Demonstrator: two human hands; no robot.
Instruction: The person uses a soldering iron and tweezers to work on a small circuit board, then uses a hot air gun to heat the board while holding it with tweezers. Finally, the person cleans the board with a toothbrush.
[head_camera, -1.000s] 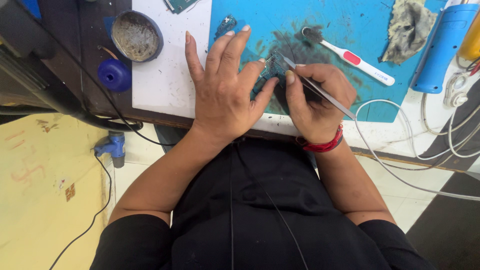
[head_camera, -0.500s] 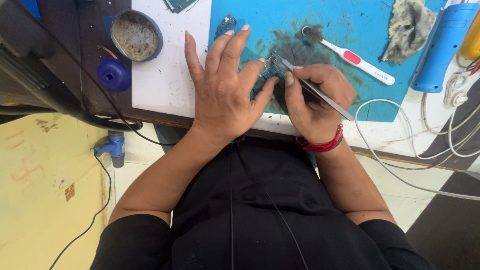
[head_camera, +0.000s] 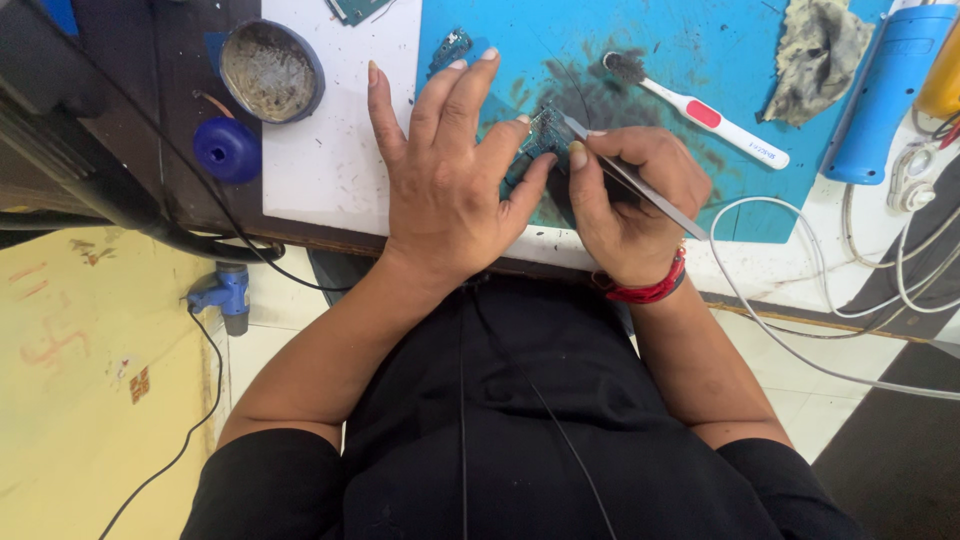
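Observation:
My left hand (head_camera: 450, 175) lies flat on the bench with fingers spread, its thumb and forefinger pinning a small blue-green circuit board (head_camera: 540, 135) on the stained blue mat (head_camera: 690, 50). My right hand (head_camera: 630, 195) grips thin metal tweezers (head_camera: 625, 180) like a pen, the tips touching the board's upper right edge. A red band circles my right wrist. Most of the board is hidden under my fingers.
A white-and-red toothbrush (head_camera: 705, 110) lies on the mat beyond my right hand. A dirty rag (head_camera: 815, 55) and a blue tool body (head_camera: 880, 90) sit at the right. A round tin (head_camera: 270, 70) and a blue cap (head_camera: 227, 150) stand at left. White cables (head_camera: 850, 290) trail off the bench.
The tweezers' tips have shifted slightly along the board's edge. My left hand stays pressed on the board.

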